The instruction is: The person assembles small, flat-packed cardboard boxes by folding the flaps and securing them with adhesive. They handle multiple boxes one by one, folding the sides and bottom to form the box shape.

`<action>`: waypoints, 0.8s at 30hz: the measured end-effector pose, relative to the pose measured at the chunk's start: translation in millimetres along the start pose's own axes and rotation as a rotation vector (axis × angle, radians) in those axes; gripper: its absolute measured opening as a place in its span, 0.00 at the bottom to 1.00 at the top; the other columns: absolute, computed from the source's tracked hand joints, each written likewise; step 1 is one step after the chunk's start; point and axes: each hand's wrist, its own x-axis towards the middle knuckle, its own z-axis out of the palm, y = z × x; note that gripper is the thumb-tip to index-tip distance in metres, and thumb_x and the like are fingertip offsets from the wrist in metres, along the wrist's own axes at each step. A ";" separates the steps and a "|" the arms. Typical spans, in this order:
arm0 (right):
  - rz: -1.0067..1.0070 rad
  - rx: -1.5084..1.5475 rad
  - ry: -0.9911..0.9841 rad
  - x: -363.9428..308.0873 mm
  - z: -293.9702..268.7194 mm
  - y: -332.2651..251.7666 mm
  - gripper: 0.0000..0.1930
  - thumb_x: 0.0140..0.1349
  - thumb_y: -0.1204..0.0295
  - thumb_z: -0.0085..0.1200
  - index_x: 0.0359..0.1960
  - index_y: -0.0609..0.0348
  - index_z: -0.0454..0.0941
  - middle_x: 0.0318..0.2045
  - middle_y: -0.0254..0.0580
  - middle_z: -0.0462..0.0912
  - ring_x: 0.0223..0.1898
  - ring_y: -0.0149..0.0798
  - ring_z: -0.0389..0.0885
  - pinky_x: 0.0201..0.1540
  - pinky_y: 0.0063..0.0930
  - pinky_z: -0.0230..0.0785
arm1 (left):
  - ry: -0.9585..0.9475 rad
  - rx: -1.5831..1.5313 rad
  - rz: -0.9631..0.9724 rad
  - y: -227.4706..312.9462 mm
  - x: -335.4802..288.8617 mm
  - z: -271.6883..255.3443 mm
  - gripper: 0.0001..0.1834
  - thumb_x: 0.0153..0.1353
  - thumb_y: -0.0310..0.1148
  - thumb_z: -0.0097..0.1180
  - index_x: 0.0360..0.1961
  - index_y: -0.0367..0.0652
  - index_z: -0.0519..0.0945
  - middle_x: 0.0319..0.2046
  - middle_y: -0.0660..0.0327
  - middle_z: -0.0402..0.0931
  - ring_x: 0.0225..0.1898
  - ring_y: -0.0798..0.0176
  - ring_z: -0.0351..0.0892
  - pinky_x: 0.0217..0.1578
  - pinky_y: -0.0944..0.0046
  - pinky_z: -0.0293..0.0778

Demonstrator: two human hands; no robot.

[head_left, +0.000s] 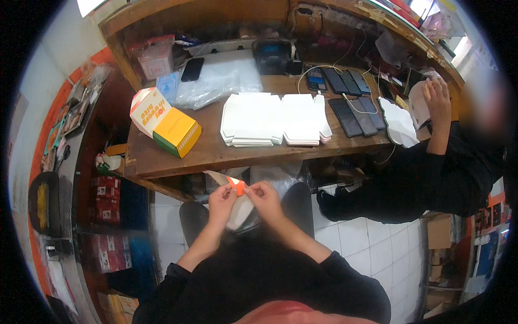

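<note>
black cloth of the person's top fills the foreground, and 2 bare forearms reach out from it over the lap. between them is a small orange-and-white printed paper piece, held just short of the brown wooden table and lower in view than its front edge. the left hand pinches it from the left, thumb against fingertips, and the right hand pinches it from the right, so neither is clearly nearer. its long axis seems to run away from the body, the far end leaning left, where a tan flap sticks out; a pale rounded part hangs below, between the wrists (whether all 3 are a single sheet, i cannot tell). beyond, to the left on the table, stands a yellow, green and white cardboard box; straight ahead lie flat white card blanks in 2 stacks.
</note>
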 end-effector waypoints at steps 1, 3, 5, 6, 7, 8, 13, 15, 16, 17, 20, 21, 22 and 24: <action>0.042 0.028 -0.008 -1.2 0.3 3.2 0.09 0.55 0.68 0.60 0.28 0.62 0.78 0.24 0.35 0.73 0.25 0.28 0.69 0.28 0.21 0.63 | -0.002 0.055 0.036 2.5 0.0 -0.3 0.11 0.63 0.30 0.51 0.39 0.31 0.78 0.31 0.60 0.79 0.32 0.71 0.78 0.34 0.72 0.73; 0.129 0.065 -0.026 -2.7 -2.6 2.9 0.09 0.58 0.68 0.59 0.31 0.62 0.77 0.25 0.31 0.75 0.26 0.24 0.70 0.29 0.18 0.63 | 0.022 0.210 0.035 12.9 -2.4 -0.2 0.09 0.60 0.28 0.54 0.36 0.31 0.79 0.26 0.60 0.79 0.28 0.73 0.77 0.31 0.72 0.72; 0.190 0.087 -0.067 -3.0 -4.6 3.2 0.09 0.60 0.67 0.57 0.34 0.62 0.77 0.26 0.31 0.76 0.27 0.22 0.70 0.30 0.17 0.64 | 0.033 0.372 0.122 8.8 -1.2 -0.2 0.10 0.61 0.29 0.52 0.39 0.33 0.80 0.28 0.61 0.80 0.29 0.72 0.78 0.33 0.70 0.72; 0.147 0.065 -0.069 -3.3 -4.0 3.4 0.09 0.60 0.67 0.57 0.34 0.62 0.77 0.26 0.30 0.76 0.27 0.22 0.70 0.30 0.17 0.64 | 0.039 0.458 0.164 7.6 -1.3 -0.6 0.10 0.62 0.29 0.52 0.40 0.34 0.80 0.29 0.61 0.80 0.30 0.71 0.78 0.34 0.70 0.72; 0.105 0.043 -0.071 -3.0 -3.2 3.0 0.09 0.60 0.68 0.57 0.34 0.62 0.77 0.26 0.30 0.76 0.27 0.22 0.71 0.31 0.17 0.64 | 0.053 0.407 0.182 7.5 -1.1 2.1 0.10 0.60 0.30 0.53 0.40 0.36 0.81 0.28 0.59 0.81 0.29 0.71 0.78 0.32 0.68 0.72; 0.063 0.021 -0.073 -2.1 -2.7 2.3 0.09 0.60 0.68 0.57 0.34 0.62 0.77 0.26 0.30 0.76 0.27 0.22 0.71 0.31 0.17 0.65 | 0.059 0.446 0.215 11.8 0.1 2.2 0.10 0.58 0.29 0.55 0.39 0.36 0.80 0.26 0.57 0.80 0.27 0.70 0.77 0.31 0.68 0.72; 0.000 -0.050 -0.160 -0.9 -12.3 -14.6 0.10 0.59 0.68 0.58 0.33 0.63 0.77 0.27 0.29 0.76 0.28 0.22 0.71 0.31 0.16 0.65 | 0.102 0.635 0.429 20.5 5.6 -1.7 0.09 0.51 0.26 0.58 0.35 0.36 0.80 0.23 0.50 0.77 0.25 0.59 0.79 0.28 0.64 0.73; 0.009 -0.026 -0.147 -3.7 -10.2 -17.1 0.09 0.58 0.69 0.59 0.33 0.63 0.78 0.26 0.30 0.77 0.26 0.22 0.71 0.30 0.16 0.65 | 0.155 0.667 0.523 22.7 5.4 1.7 0.08 0.49 0.25 0.58 0.32 0.36 0.80 0.24 0.50 0.78 0.27 0.53 0.80 0.29 0.61 0.74; 0.115 0.060 -0.147 -4.9 -9.1 -19.9 0.09 0.58 0.69 0.59 0.32 0.63 0.78 0.25 0.30 0.77 0.26 0.22 0.72 0.30 0.16 0.65 | 0.177 0.683 0.539 19.8 6.0 2.3 0.09 0.50 0.26 0.59 0.34 0.37 0.80 0.26 0.50 0.79 0.28 0.54 0.81 0.30 0.61 0.74; 0.220 0.147 -0.145 -6.5 -8.7 -25.0 0.09 0.57 0.69 0.59 0.32 0.63 0.78 0.25 0.30 0.77 0.25 0.22 0.72 0.30 0.16 0.65 | 0.199 0.698 0.556 14.8 6.7 2.6 0.10 0.51 0.26 0.59 0.36 0.37 0.80 0.28 0.51 0.79 0.30 0.54 0.81 0.31 0.61 0.75; 0.318 0.385 -0.119 -7.1 -4.3 -35.5 0.08 0.57 0.70 0.60 0.31 0.62 0.78 0.24 0.31 0.78 0.25 0.22 0.73 0.29 0.16 0.65 | 0.188 0.651 0.546 13.5 3.8 9.0 0.11 0.53 0.27 0.59 0.39 0.36 0.80 0.31 0.50 0.80 0.32 0.55 0.81 0.32 0.62 0.75; 0.314 0.458 -0.104 -7.0 -3.1 -36.3 0.07 0.57 0.70 0.59 0.31 0.62 0.78 0.23 0.32 0.78 0.25 0.21 0.73 0.29 0.16 0.66 | 0.170 0.617 0.532 13.4 2.4 12.2 0.11 0.54 0.27 0.58 0.39 0.36 0.80 0.32 0.50 0.80 0.32 0.54 0.81 0.33 0.62 0.75; 0.323 0.452 -0.094 -6.7 -2.3 -31.9 0.07 0.57 0.71 0.60 0.32 0.62 0.78 0.24 0.32 0.78 0.25 0.22 0.73 0.29 0.16 0.66 | 0.143 0.614 0.565 9.3 1.5 13.9 0.11 0.55 0.27 0.57 0.40 0.36 0.79 0.32 0.49 0.79 0.32 0.53 0.81 0.33 0.61 0.75; 0.343 0.439 -0.074 -5.7 -0.7 -16.1 0.08 0.56 0.72 0.60 0.34 0.64 0.78 0.25 0.32 0.78 0.25 0.23 0.73 0.29 0.16 0.67 | 0.089 0.607 0.629 -1.8 -1.9 16.7 0.12 0.55 0.25 0.55 0.42 0.36 0.78 0.32 0.48 0.79 0.32 0.51 0.80 0.33 0.60 0.75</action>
